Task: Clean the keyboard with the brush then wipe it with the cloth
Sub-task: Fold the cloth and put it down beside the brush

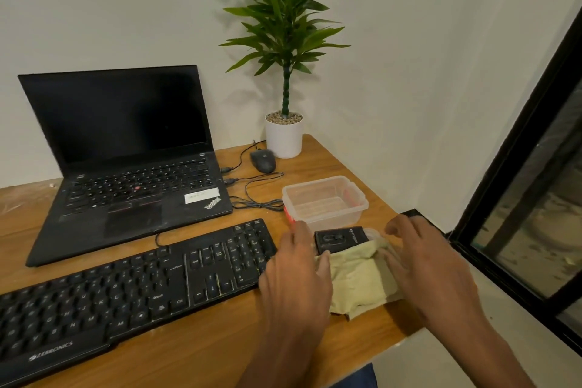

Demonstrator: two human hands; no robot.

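While flanking the cloth [356, 280]: left hand [296, 277], right hand [428, 264], fingers loosely spread, gripping nothing.
Lies right of keyboard [126, 287], near black box [340, 238] and clear container [324, 201].

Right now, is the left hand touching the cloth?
Touching. The head view shows the left hand with its fingertips resting on the left edge of the cloth, no gap showing.

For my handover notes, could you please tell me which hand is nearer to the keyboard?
Left. The left hand lies over the keyboard at its right end; the right hand is farther right, beyond the cloth.
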